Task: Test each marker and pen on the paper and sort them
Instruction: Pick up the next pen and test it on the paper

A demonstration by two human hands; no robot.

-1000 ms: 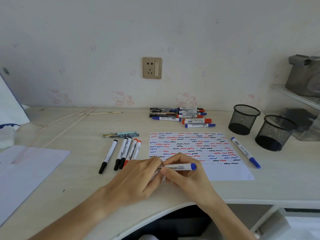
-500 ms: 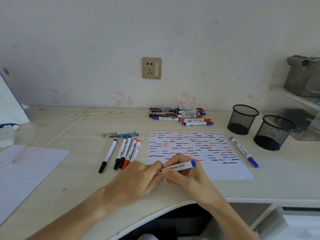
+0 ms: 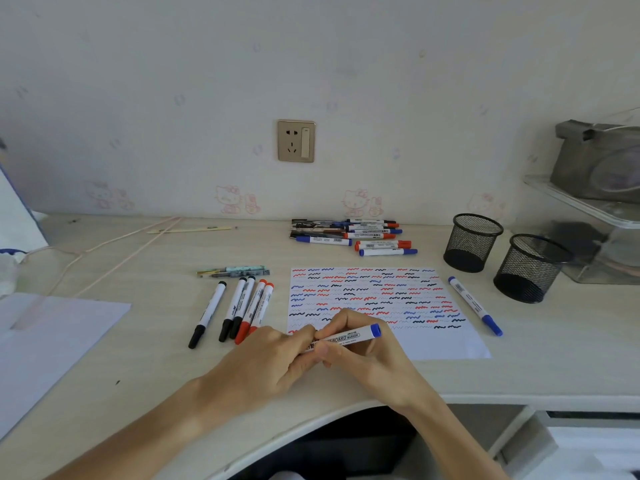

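Both hands meet over the near left corner of the squiggle-covered paper [image 3: 446, 344], just above the desk [image 3: 156, 368]. The right hand [image 3: 367, 358] grasps the barrel of a blue whiteboard marker [image 3: 349, 337], fingers curled round it, blue end pointing right. The left hand [image 3: 263, 365] pinches the marker's left end with thumb and fingertips; whether a cap is there is hidden.
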